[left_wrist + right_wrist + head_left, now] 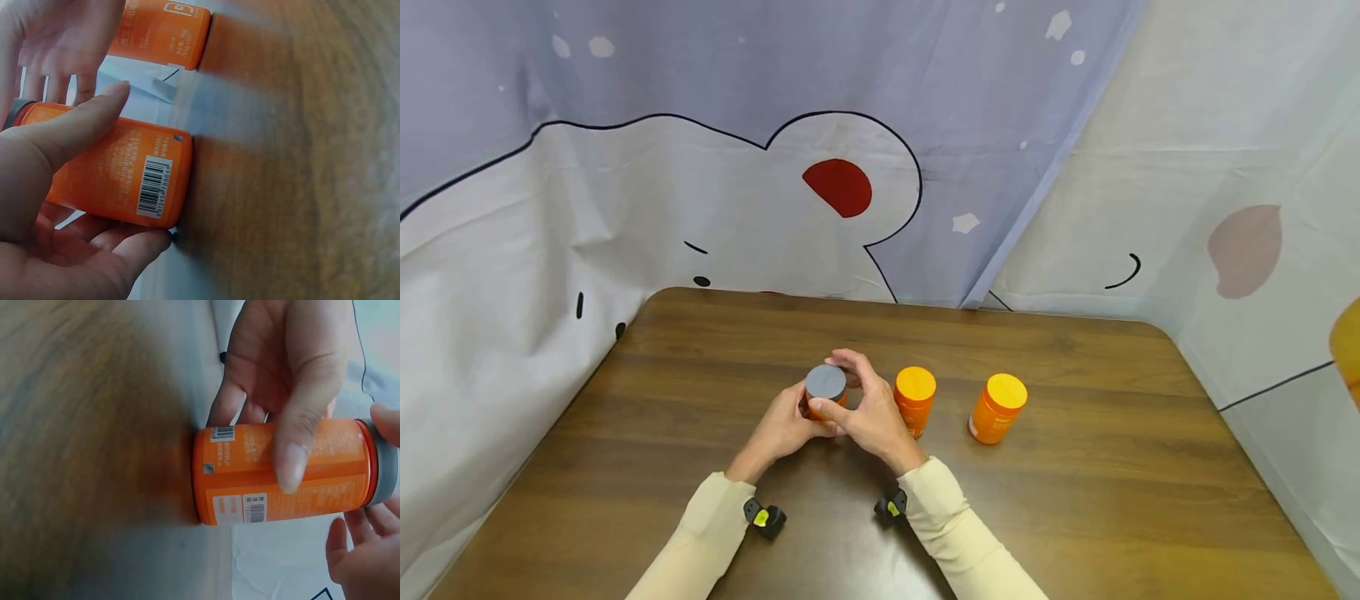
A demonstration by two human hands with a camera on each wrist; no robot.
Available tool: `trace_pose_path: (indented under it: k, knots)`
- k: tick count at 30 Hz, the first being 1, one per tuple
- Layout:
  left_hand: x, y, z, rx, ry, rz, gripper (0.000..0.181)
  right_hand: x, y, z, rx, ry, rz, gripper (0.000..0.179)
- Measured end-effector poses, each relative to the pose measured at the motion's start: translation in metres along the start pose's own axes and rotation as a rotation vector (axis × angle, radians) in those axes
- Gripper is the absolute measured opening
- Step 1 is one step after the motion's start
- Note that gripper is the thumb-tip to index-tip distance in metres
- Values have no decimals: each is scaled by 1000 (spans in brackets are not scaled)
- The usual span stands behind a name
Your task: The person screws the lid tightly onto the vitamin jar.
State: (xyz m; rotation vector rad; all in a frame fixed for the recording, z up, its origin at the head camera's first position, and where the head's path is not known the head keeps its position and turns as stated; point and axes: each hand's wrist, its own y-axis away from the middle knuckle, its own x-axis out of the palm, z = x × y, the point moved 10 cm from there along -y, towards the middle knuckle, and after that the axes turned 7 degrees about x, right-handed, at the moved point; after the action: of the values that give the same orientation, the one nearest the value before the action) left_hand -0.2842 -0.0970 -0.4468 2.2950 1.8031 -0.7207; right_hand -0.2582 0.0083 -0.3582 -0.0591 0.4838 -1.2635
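Note:
An orange bottle (119,162) with a grey lid (825,382) stands upright at the table's middle. My left hand (784,427) grips its orange body from the left, the thumb lying across the printed label (294,465). From the right, my right hand (876,417) reaches round the grey lid, thumb on the near side and curled fingers on the far side. A barcode shows low on the bottle in the left wrist view. Just right of my right hand stands a second orange bottle (915,385) with a yellow-orange lid, its lower part partly behind that hand.
A third orange bottle (997,408) with a yellow-orange lid stands farther right on the brown wooden table (1097,467). A printed curtain (730,192) hangs behind the table's far edge and along its sides. Each wrist carries a small black camera.

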Motion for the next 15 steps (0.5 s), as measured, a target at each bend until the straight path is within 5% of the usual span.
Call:
trace_pose_path:
  k: [7, 15]
  knots:
    - [-3, 3, 0, -14, -4, 15, 61, 7, 2, 0, 10, -4, 76, 54]
    - [-1, 3, -1, -10, -26, 14, 61, 1, 2, 3, -39, 9, 8, 52]
